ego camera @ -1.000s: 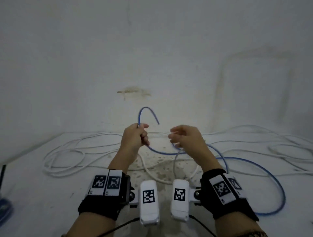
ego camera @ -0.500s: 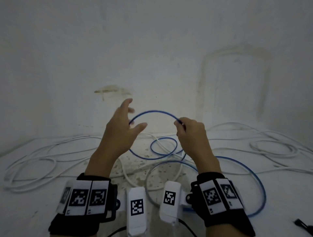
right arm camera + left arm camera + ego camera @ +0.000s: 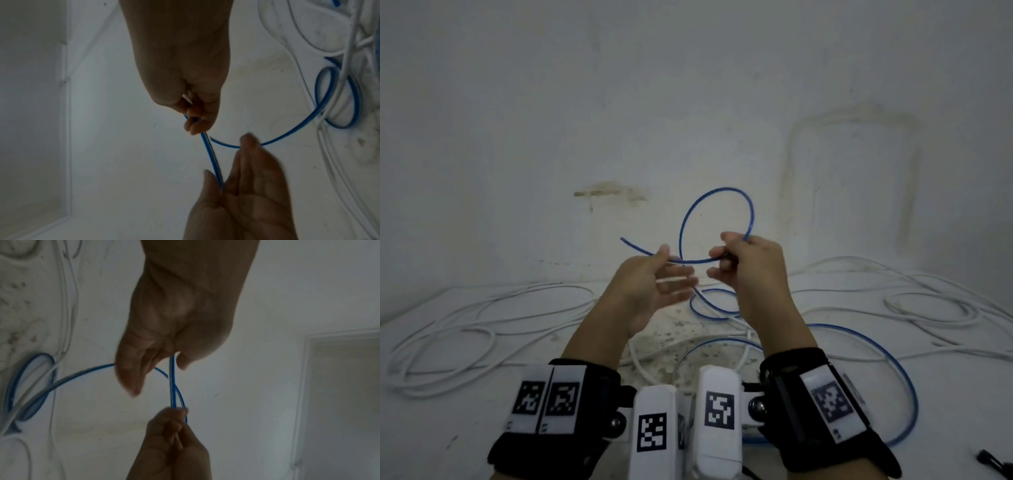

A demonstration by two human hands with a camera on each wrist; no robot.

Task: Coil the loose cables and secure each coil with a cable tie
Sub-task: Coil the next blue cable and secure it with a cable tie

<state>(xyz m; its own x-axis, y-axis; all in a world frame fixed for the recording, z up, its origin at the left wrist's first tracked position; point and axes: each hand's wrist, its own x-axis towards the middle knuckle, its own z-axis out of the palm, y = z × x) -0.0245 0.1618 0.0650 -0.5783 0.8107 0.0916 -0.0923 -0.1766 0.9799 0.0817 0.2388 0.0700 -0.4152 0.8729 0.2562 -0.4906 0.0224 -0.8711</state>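
Observation:
A thin blue cable [image 3: 717,189] stands in an upright loop in front of the wall. Its free end sticks out to the left, and the rest trails down to loops on the white surface [image 3: 904,387]. My right hand [image 3: 722,255] pinches the cable where the loop crosses itself; the right wrist view shows the same pinch by the right hand [image 3: 195,125]. My left hand [image 3: 678,267] is just left of it with straight fingers. In the left wrist view the blue cable [image 3: 172,386] runs through the fork between the thumb and fingers of my left hand [image 3: 160,378].
Loose white cables [image 3: 482,315] sprawl over the white surface on the left, and more white cables [image 3: 928,308] lie on the right, some under the blue one. A small black object [image 3: 993,460] lies at the bottom right corner. A stained white wall stands close behind.
The right hand has swung the blue cable from a low arch into an upright loop and come closer to the left hand. The left hand's fingers now lie along the cable.

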